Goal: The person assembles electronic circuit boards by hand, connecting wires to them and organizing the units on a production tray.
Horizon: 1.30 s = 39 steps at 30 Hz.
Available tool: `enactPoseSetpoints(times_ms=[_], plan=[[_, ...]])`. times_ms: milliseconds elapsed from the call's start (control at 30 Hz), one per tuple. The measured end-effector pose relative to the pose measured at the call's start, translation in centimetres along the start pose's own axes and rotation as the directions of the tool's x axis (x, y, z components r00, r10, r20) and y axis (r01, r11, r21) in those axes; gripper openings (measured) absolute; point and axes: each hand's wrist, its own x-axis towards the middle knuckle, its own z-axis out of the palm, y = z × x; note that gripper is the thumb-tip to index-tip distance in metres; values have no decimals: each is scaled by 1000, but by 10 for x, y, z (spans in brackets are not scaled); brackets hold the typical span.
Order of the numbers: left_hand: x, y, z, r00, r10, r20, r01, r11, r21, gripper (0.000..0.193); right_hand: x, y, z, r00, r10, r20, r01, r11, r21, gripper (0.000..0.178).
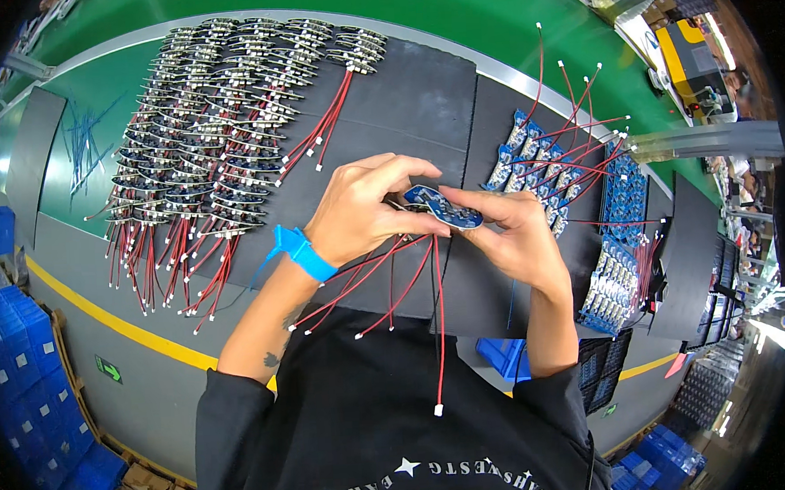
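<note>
In front of my chest, a blue circuit board (451, 212) is held between both hands. My left hand (368, 202) is closed on its left end, thumb and fingers pinching, and may hold more boards in the palm, which I cannot make out. The fingers of my right hand (518, 234) pinch the board's right end. Thin red and black wires (439, 313) with white plugs hang below my left hand, one reaching down over the black shirt. A blue strap circles my left wrist.
Dense rows of wired boards (217, 121) cover the table's left part. Right of my hands lie more blue boards (530, 162), their red wires sticking up. Further right are stacked board panels (609, 287). Black mats (402, 94) cover the tabletop. Blue bins (25, 353) stand lower left.
</note>
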Motion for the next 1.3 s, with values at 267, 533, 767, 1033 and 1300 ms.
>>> enactPoseSetpoints(times_ms=[267, 533, 767, 1033, 1300], plan=[[-30, -5, -7, 998, 55, 13, -55, 998, 25, 29, -32, 18, 0, 969, 168, -180, -129, 969, 209, 34], [-28, 7, -13, 978, 210, -12, -204, 958, 201, 28, -53, 14, -2, 936, 242, -255, -161, 940, 301, 36], [-53, 22, -21, 987, 135, 87, -158, 922, 353, 37, -59, 11, -6, 957, 170, -234, -109, 962, 252, 38], [-77, 46, -40, 923, -360, 140, 251, 835, 489, 37, -60, 13, -10, 963, 160, -216, -112, 969, 221, 39], [-52, 22, -14, 968, -250, 20, 208, 847, 488, 16, -39, -7, 11, 981, 102, -164, -73, 982, 172, 34]])
